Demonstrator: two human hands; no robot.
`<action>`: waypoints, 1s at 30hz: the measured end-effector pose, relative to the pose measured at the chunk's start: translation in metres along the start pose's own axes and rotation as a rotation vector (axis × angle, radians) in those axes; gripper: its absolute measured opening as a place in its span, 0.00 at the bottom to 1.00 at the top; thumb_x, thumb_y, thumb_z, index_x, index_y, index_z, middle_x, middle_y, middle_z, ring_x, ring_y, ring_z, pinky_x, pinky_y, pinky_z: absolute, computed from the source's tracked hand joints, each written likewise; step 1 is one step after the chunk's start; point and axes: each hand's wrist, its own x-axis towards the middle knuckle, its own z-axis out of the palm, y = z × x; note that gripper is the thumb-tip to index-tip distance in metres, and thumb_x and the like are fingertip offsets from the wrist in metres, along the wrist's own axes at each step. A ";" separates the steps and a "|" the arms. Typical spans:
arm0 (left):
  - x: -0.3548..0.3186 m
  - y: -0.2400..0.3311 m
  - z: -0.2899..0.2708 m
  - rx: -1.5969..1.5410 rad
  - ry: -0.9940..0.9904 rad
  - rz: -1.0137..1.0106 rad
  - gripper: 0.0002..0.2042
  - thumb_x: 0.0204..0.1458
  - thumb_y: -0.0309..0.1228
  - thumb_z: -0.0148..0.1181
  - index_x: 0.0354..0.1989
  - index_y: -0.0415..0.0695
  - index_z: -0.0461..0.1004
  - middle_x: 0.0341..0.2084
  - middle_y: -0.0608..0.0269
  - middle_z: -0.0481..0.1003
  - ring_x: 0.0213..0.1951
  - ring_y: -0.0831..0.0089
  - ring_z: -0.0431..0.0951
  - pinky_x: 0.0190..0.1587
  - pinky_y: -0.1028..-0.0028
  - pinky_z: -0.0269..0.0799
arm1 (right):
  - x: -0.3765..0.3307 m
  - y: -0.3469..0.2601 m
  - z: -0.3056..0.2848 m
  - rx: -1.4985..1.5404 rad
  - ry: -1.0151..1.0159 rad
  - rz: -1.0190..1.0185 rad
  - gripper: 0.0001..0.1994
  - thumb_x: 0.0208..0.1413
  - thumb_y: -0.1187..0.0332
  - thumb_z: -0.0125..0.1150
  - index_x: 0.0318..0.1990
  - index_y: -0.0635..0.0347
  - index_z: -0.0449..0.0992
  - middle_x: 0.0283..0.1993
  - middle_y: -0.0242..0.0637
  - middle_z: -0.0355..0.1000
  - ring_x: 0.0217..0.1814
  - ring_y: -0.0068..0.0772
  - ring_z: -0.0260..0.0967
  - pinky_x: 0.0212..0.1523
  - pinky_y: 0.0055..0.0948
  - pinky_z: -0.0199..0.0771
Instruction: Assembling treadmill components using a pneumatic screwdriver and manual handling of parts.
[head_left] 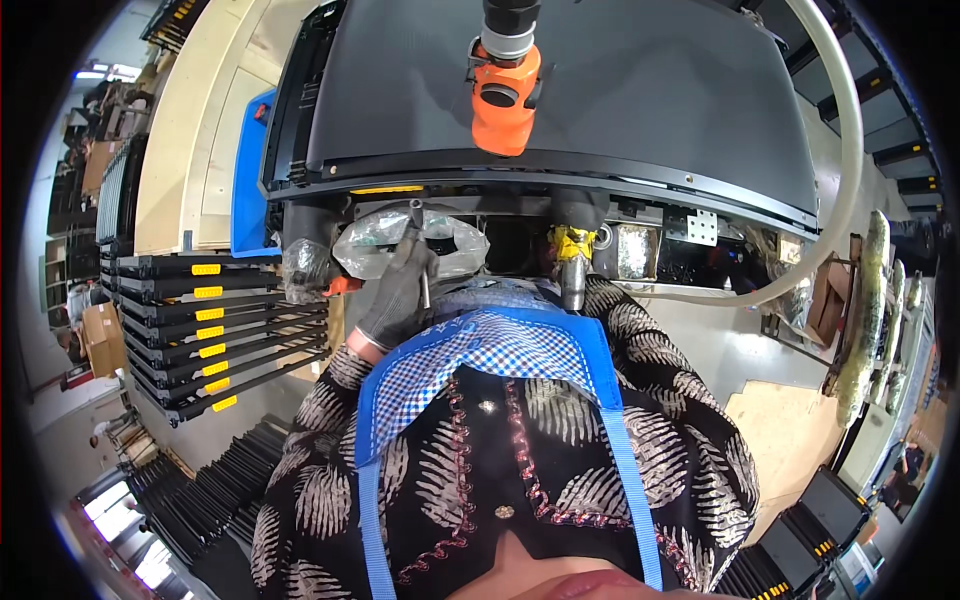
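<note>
the left hand (395, 295), in a grey knit glove, appears curled almost into a fist about a slim metal rod (426, 285), which pokes out past the grip. the rod lies partly over a clear plastic bag (365, 245), thin, shiny and crinkled. the right hand is lost beyond its patterned sleeve (640, 325); how far its fingers are spread, or what they hold, can't be made out. the step in hand looks like handling the rod at the bag; the next move would seem to call for a firm pinch and keeping clear of loose plastic. nearby sits a smooth silver cylinder (573, 282) with crumpled yellow wrapping (573, 243). an orange tool (503, 105), rounded and hard, hangs over a broad, flat, dark grey panel (640, 95).
</note>
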 end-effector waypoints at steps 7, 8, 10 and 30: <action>0.006 0.013 0.013 -0.353 -0.423 -0.242 0.24 0.62 0.36 0.42 0.67 0.52 0.47 0.21 0.71 0.56 0.21 0.83 0.55 0.22 0.84 0.54 | 0.016 0.010 0.010 -0.001 -0.011 -0.106 0.14 0.55 0.69 0.51 0.48 0.62 0.71 0.43 0.43 0.72 0.43 0.37 0.72 0.45 0.31 0.71; 0.007 0.013 0.014 -0.349 -0.424 -0.237 0.24 0.62 0.36 0.42 0.67 0.52 0.47 0.21 0.71 0.56 0.21 0.83 0.55 0.22 0.84 0.54 | 0.014 0.010 0.007 -0.003 -0.017 -0.125 0.14 0.55 0.69 0.51 0.48 0.62 0.71 0.43 0.43 0.72 0.43 0.38 0.72 0.45 0.31 0.71; 0.012 0.011 0.019 -0.231 -0.457 -0.233 0.22 0.61 0.34 0.43 0.63 0.48 0.51 0.21 0.71 0.56 0.22 0.83 0.55 0.23 0.83 0.54 | 0.017 0.013 0.017 0.003 -0.022 -0.163 0.14 0.56 0.68 0.50 0.49 0.62 0.71 0.43 0.43 0.72 0.43 0.38 0.72 0.45 0.31 0.71; 0.017 0.017 0.028 -0.002 -0.522 0.145 0.16 0.63 0.42 0.41 0.44 0.41 0.64 0.19 0.73 0.56 0.22 0.83 0.55 0.26 0.80 0.54 | 0.000 -0.125 0.041 -0.520 0.722 -0.161 0.09 0.50 0.75 0.59 0.40 0.60 0.75 0.31 0.34 0.74 0.33 0.28 0.71 0.34 0.28 0.72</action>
